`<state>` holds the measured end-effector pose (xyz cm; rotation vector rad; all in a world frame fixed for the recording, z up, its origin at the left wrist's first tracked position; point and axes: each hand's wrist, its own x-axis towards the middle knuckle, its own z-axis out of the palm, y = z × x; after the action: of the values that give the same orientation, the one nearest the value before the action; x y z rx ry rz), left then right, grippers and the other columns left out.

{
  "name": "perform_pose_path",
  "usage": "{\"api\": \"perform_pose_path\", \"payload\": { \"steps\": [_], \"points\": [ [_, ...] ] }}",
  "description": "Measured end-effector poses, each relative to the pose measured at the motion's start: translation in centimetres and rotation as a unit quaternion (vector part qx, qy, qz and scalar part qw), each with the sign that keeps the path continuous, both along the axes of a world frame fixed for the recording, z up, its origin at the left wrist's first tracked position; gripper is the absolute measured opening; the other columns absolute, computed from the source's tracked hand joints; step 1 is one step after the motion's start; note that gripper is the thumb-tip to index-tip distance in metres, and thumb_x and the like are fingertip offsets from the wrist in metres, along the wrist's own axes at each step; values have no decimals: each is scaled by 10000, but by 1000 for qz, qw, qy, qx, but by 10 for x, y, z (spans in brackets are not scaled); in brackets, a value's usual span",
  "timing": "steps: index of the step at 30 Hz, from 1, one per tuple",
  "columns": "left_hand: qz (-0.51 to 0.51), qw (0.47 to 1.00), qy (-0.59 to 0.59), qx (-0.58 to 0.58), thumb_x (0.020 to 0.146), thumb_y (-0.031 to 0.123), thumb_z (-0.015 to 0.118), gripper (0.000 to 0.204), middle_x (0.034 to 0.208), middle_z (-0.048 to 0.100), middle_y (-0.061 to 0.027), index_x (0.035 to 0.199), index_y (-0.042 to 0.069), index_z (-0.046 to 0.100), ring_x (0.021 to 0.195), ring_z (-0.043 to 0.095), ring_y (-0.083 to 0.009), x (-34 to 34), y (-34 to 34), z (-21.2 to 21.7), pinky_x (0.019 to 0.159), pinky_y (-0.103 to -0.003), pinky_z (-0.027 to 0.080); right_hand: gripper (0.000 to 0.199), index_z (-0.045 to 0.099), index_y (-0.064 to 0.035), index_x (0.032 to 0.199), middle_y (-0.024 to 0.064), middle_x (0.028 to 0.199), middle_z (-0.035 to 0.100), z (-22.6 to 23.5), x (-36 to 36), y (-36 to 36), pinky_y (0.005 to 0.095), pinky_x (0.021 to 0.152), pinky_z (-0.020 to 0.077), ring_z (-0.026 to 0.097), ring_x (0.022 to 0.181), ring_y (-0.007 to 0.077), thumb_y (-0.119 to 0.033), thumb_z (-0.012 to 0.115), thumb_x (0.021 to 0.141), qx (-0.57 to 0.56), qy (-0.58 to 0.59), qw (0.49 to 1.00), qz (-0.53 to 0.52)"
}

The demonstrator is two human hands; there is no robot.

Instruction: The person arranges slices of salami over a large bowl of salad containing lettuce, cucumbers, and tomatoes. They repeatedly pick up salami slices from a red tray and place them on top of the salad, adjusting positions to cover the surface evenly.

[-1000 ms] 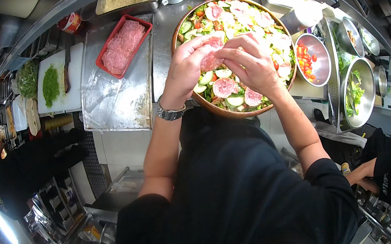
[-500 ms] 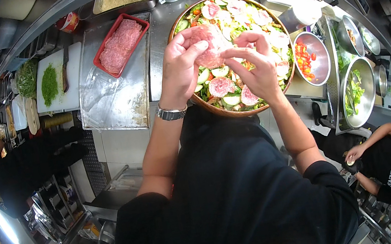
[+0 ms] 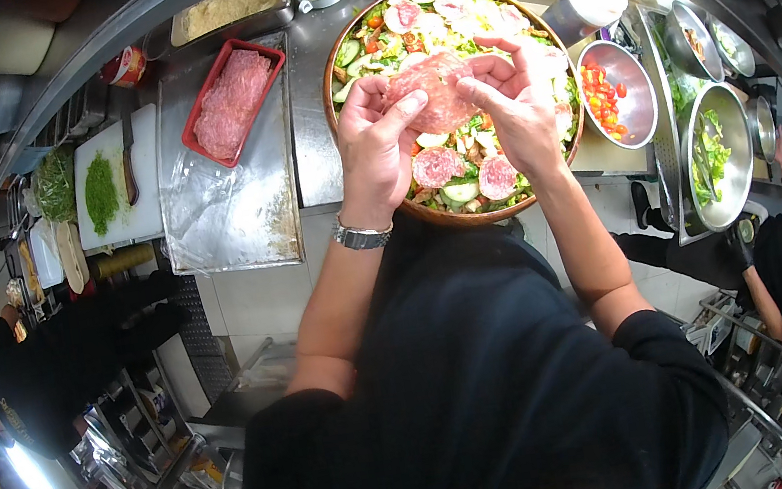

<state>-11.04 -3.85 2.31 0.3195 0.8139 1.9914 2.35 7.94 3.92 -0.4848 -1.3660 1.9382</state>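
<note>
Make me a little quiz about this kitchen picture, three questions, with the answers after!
1. True or false: both hands hold one round slice of meat.
2. Where does the red tray of pink meat lie: A, left of the big salad bowl, or B, right of it?
3. Which wrist wears a watch?

Key:
1. True: left hand and right hand pinch it above the salad.
2. A.
3. The left.

torso: black short-sleeved shirt (image 3: 476, 404) | left wrist: silver metal-band wristwatch (image 3: 362, 237) | forearms bare
</note>
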Motion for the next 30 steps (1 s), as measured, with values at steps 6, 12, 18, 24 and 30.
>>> {"api": "perform_pose_path", "payload": {
  "steps": [6,12,18,24,30],
  "points": [
    [53,999,6,-12,968,-59,626,246,1147,687,-87,1186,52,600,1067,681,-193,2,2,-4,971,-377,574,500,548,22,1406,73,1078,700,-6,3,3,293,947,533,671,1015,137,-16,708,934,-57,-90,993,42],
    [113,984,139,-9,981,-37,623,171,1088,683,-54,1143,16,636,961,665,-119,5,5,-5,894,-289,562,392,624,55,1286,99,1065,729,-14,5,9,317,913,542,680,1006,149,-69,726,928,-120,-85,987,60],
    [62,992,99,-53,984,-1,637,160,1061,681,-48,1143,-3,652,956,649,-105,-5,4,8,868,-263,545,192,714,2,1107,72,1043,740,7,4,-1,338,902,531,686,1011,188,-99,716,944,103,-153,983,8],
    [9,948,292,-129,930,7,619,194,949,727,-58,1082,-42,730,842,648,-73,-32,7,36,732,-224,517,127,733,-59,1048,102,1014,703,51,3,8,364,881,535,686,976,266,-76,675,937,499,-162,850,46],
    [18,885,442,-149,912,2,655,253,1016,741,-95,1158,-45,690,921,713,-130,-39,9,65,840,-256,566,146,777,-89,1033,76,958,689,66,-8,11,361,806,538,680,901,240,-95,727,897,564,-172,804,74]
  ]
}}
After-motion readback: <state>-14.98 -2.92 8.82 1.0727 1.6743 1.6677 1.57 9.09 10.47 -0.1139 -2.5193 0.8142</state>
